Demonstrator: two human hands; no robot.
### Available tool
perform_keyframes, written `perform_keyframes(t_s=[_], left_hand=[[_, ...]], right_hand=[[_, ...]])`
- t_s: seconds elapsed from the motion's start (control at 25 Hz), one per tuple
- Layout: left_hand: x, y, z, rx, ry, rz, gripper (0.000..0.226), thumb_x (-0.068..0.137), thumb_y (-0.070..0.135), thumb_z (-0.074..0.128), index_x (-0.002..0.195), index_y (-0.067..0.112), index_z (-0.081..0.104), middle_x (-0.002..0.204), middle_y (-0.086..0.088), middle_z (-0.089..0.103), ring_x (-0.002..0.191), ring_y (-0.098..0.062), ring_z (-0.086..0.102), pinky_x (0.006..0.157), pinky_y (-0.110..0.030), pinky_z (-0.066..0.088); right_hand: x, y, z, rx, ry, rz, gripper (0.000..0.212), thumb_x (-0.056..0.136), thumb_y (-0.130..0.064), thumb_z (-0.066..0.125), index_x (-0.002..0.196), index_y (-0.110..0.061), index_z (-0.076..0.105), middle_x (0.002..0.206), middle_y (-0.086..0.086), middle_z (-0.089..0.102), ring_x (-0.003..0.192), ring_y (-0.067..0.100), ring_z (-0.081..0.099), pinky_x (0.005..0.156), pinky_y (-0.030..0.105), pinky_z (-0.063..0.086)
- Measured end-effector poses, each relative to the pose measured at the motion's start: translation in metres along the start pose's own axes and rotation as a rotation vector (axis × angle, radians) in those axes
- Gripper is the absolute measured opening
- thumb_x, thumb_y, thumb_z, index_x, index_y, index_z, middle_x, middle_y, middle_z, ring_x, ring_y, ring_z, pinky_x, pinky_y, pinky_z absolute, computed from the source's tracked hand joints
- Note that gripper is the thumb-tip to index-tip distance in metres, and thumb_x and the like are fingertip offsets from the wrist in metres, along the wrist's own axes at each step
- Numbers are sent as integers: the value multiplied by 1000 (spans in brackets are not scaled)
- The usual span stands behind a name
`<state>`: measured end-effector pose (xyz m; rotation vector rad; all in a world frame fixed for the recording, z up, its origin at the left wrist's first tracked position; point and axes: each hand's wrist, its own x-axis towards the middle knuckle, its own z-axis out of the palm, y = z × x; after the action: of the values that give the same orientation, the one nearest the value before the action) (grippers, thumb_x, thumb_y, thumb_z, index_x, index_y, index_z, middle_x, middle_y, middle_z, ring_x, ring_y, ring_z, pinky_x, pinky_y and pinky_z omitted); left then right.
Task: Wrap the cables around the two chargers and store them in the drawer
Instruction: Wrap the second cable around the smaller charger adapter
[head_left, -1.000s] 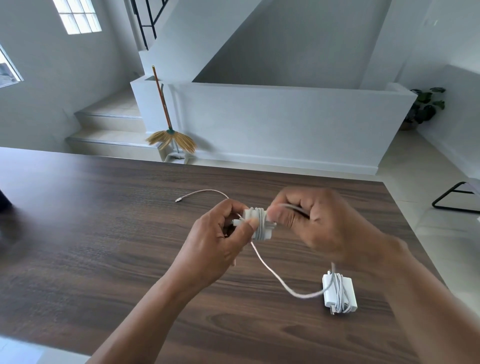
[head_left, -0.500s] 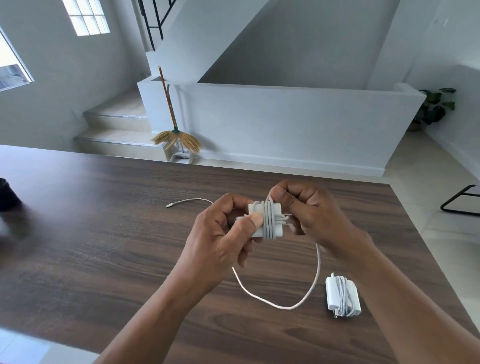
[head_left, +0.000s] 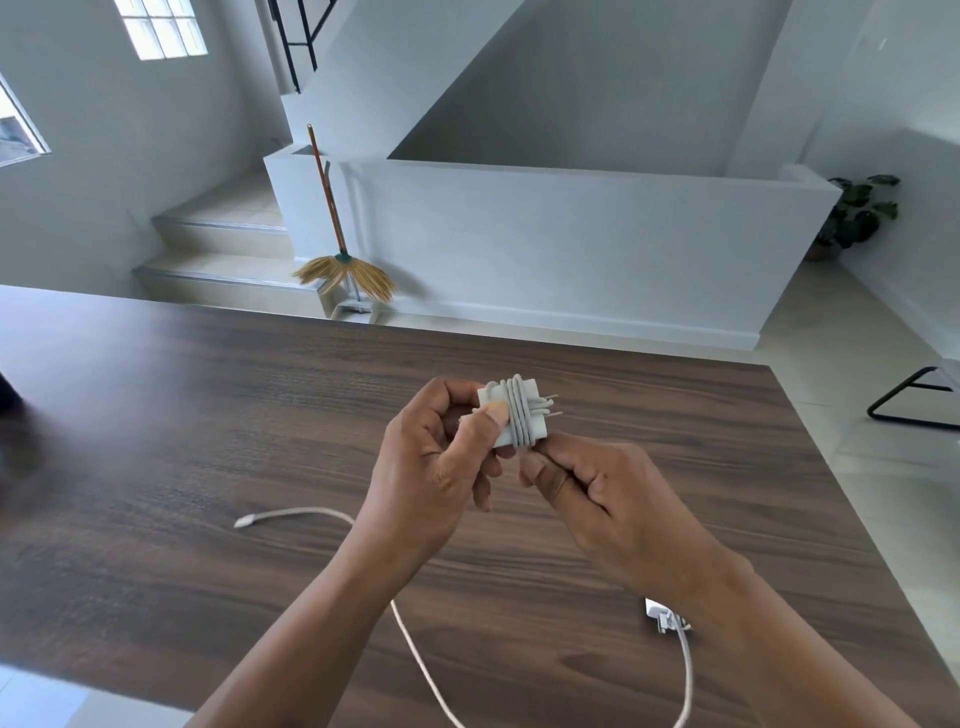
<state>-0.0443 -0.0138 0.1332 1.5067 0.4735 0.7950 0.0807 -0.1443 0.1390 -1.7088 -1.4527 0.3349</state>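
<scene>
My left hand (head_left: 434, 462) grips a white charger (head_left: 514, 413) above the dark wooden table (head_left: 208, 415), thumb pressed on its face, prongs pointing right. Several turns of white cable are wound around its middle. My right hand (head_left: 597, 493), just below the charger, pinches the cable where it leaves the wraps. The loose cable (head_left: 415, 654) loops down over the table, and its plug end (head_left: 244, 521) lies to the left. The second charger (head_left: 665, 616), wrapped in its cable, lies on the table, mostly hidden behind my right forearm. No drawer is in view.
A dark object (head_left: 8, 389) sits at the table's left edge. Beyond the table are a broom (head_left: 337, 260) leaning on a low white wall, steps, a potted plant (head_left: 857, 213) and a black metal frame (head_left: 914, 400) on the tiled floor at right.
My right hand has swung from above and right of the charger down to below it, drawing the cable around. The loose plug end has slid nearer across the table.
</scene>
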Motion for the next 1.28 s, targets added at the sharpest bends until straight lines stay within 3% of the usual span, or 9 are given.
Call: perform_keyframes(t_s=[0.16, 0.28, 0.4, 0.6, 0.72, 0.8, 1.0, 1.16, 1.28], left_hand=[[-3, 1, -3, 101, -35, 48, 38, 88, 47, 65, 103, 13, 68, 73, -5, 73, 56, -18, 63, 45, -37, 54], [-4, 0, -7, 178, -10, 65, 24, 95, 41, 66, 101, 18, 68, 72, -3, 73, 54, -18, 62, 46, -38, 55], [-5, -1, -11, 258, 0, 76, 10, 100, 30, 65, 99, 20, 67, 68, 0, 72, 49, -12, 61, 45, -33, 52], [-11, 2, -17, 311, -85, 69, 8, 100, 26, 66, 96, 19, 68, 64, 2, 70, 45, -5, 58, 46, -31, 50], [-20, 10, -16, 224, -144, 61, 13, 96, 33, 67, 96, 20, 70, 66, -3, 71, 48, -11, 59, 46, -34, 51], [-23, 17, -16, 169, -140, 86, 21, 91, 40, 66, 97, 20, 71, 65, -3, 69, 48, -16, 58, 45, -33, 51], [-19, 18, -22, 135, -89, 118, 25, 89, 41, 64, 97, 18, 70, 64, -5, 69, 49, -22, 57, 43, -36, 51], [-16, 17, -23, 43, -72, 104, 30, 89, 38, 67, 101, 11, 69, 67, -8, 70, 52, -22, 59, 42, -35, 51], [-4, 14, -27, 13, -30, 79, 38, 88, 38, 69, 105, 4, 66, 71, -15, 72, 53, -21, 60, 42, -32, 50]], right_hand=[[-6, -4, -11, -74, -77, -6, 27, 107, -34, 51, 83, -43, 58, 56, -16, 48, 45, 7, 38, 44, 24, 31], [-8, -10, -17, -113, -154, -9, 24, 107, -33, 52, 85, -30, 61, 54, -12, 44, 46, 8, 36, 45, 35, 35], [-3, -23, -27, -150, -217, -16, 35, 105, -34, 55, 72, -22, 52, 53, -13, 44, 45, 7, 39, 44, 25, 32], [28, -44, -58, -212, -197, -59, 25, 101, -37, 61, 80, -24, 67, 57, -8, 60, 47, 11, 50, 47, 29, 41], [52, -35, -66, -89, -130, -59, 20, 99, -33, 64, 82, -23, 70, 54, -15, 59, 47, 5, 51, 50, 16, 41], [62, -21, -62, 39, -98, -59, 25, 97, -35, 62, 83, -18, 73, 54, -2, 53, 48, 9, 45, 50, 21, 40], [61, 5, -22, 384, -74, 38, 25, 102, -27, 57, 83, -20, 71, 67, 33, 47, 49, 38, 33, 46, 30, 37], [43, 16, 11, 420, -125, 146, 42, 106, -9, 53, 76, -29, 72, 59, 11, 44, 47, 21, 32, 43, 27, 32], [20, 21, 30, 308, -162, 105, 27, 107, -23, 53, 85, -20, 69, 59, -1, 41, 50, 19, 33, 48, 34, 31]])
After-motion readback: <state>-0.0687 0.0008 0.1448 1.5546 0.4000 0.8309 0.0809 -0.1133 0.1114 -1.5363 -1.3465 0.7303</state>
